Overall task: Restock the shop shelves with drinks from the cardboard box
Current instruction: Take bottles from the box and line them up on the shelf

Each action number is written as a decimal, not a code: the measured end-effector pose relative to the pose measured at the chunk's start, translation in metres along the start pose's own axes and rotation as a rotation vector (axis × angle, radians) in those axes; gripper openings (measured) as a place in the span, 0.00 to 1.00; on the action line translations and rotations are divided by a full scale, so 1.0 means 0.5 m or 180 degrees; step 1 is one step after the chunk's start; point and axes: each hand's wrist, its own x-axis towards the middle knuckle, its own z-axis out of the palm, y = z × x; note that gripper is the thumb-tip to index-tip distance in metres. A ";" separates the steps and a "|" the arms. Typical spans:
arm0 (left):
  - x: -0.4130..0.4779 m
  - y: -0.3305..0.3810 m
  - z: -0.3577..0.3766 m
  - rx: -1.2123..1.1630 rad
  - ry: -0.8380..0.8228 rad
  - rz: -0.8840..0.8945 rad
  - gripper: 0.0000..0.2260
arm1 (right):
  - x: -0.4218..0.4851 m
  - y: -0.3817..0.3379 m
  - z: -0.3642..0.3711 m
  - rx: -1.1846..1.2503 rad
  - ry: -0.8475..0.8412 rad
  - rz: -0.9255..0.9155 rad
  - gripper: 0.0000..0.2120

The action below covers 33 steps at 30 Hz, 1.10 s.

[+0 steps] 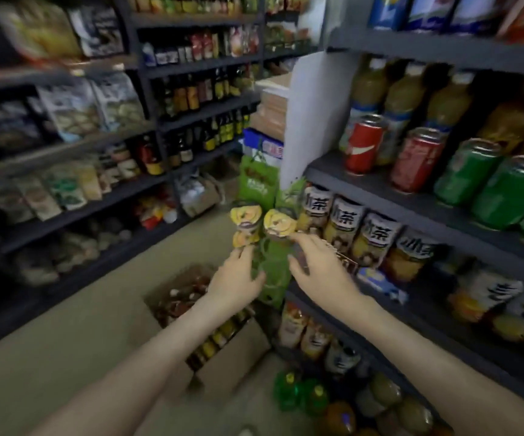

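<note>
My left hand (238,280) grips a bottled drink with a yellow lid (245,225), held up in the aisle. My right hand (317,265) grips a second yellow-lidded bottle (278,226) right beside it. Both bottles sit just left of the middle shelf (411,243), where a row of similar tea bottles (377,243) stands. Below my arms, the open cardboard box (238,350) rests on the floor with several drinks (188,297) inside. The image is blurred, so the labels are hard to read.
The shelf above holds red cans (364,143), green cans (481,174) and juice bottles (405,96). Green bottles (301,394) stand on the lowest level. A green bag (257,180) hangs at the shelf end. Snack and bottle shelves (97,196) line the left side of the aisle.
</note>
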 end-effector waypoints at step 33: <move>0.299 -1.287 0.622 0.0146 -0.1275 -0.2615 0.24 | 0.508 0.289 1.517 -0.0193 -0.2707 0.0734 0.29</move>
